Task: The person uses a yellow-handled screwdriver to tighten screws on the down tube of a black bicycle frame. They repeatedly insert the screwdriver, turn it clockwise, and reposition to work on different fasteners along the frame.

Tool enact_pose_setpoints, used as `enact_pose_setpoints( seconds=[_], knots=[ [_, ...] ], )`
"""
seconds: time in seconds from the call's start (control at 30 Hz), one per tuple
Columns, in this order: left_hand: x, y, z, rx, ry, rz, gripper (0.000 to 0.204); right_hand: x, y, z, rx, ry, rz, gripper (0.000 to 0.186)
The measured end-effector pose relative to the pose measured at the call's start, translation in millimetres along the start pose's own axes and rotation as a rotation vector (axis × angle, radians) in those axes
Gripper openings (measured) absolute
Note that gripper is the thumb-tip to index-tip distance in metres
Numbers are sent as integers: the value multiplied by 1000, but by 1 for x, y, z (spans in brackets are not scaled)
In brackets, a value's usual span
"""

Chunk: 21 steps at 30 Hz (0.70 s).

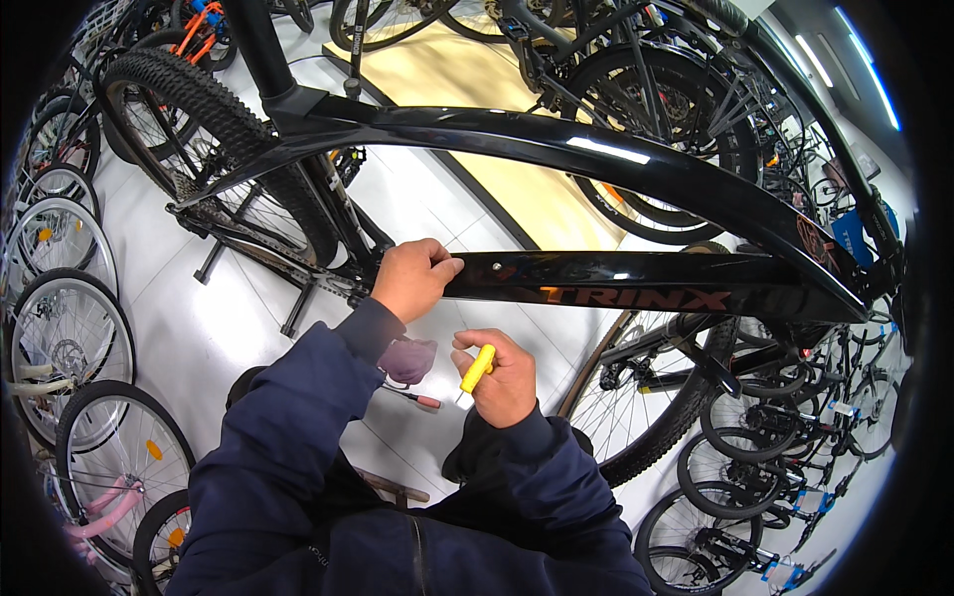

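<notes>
A black bicycle frame [636,179] stretches across in front of me, with a glossy down tube [596,273]. My left hand [409,283] rests at the lower left end of that tube, thumb and forefinger pinched against its upper face. Whatever lies between those fingertips is hidden. Just right of them, a small silvery bolt [497,266] shows on the tube. Below the tube, apart from it, my right hand [505,382] is closed around a yellow-handled tool [478,369] with a thin shaft, seemingly a T-handle hex key.
On the floor between my arms lie a purple cloth [409,362] and a red-handled tool [425,401]. The bicycle's rear wheel [214,129] is at the upper left, its front wheel [651,397] at the lower right. Parked bicycles [94,338] line both sides and the back.
</notes>
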<state>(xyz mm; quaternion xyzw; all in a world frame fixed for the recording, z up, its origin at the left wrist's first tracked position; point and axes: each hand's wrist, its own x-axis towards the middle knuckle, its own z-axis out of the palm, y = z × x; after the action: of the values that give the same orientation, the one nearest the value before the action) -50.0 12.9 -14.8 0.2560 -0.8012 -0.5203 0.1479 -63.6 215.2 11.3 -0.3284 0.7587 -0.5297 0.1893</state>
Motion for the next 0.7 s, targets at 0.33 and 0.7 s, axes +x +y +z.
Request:
enact_pose_setpoints(
  seconds=[0.33, 0.7],
  knots=[
    [2, 0, 0, -21, 14, -12, 19, 0, 2, 1, 6, -1, -46, 19],
    [0, 1, 0, -30, 20, 10, 18, 0, 2, 2, 26, 3, -45, 19]
  ],
)
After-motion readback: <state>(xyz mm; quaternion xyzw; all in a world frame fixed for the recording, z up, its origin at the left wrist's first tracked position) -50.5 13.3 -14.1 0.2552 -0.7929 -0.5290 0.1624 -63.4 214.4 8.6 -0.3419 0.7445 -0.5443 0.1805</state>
